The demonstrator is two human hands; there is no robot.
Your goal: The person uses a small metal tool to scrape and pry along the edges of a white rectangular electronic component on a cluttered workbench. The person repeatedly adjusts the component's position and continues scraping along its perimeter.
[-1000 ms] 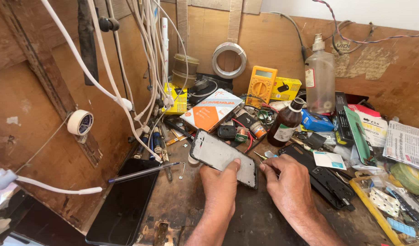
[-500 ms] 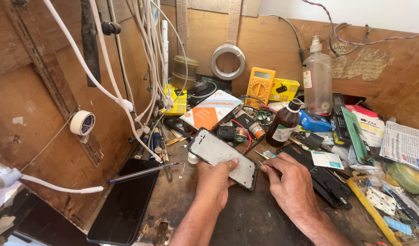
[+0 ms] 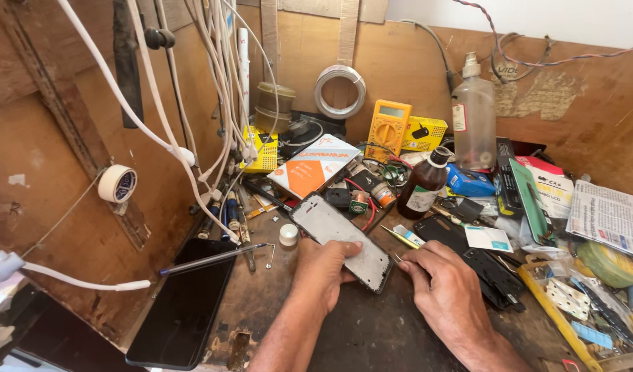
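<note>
Behind our hands, brown bottle (image 3: 424, 193) stands capped; left hand (image 3: 325, 272) fingers pinching pale, bare phone frame (image 3: 340, 240), right hand (image 3: 442, 289) fingers pressed together at its edge.

bright, even daylight, soft shadows, sharp focus, slight wide-angle bending at the edges

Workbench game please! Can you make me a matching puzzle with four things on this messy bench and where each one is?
Things:
1. multimeter
2. brown bottle
3. phone frame
4. black phone

Places:
A. flat at the bench's left edge
B. under the left hand
C. leaning on the back wall
D. upright in the middle of the clutter

Pairs: 1-C, 2-D, 3-B, 4-A
</note>
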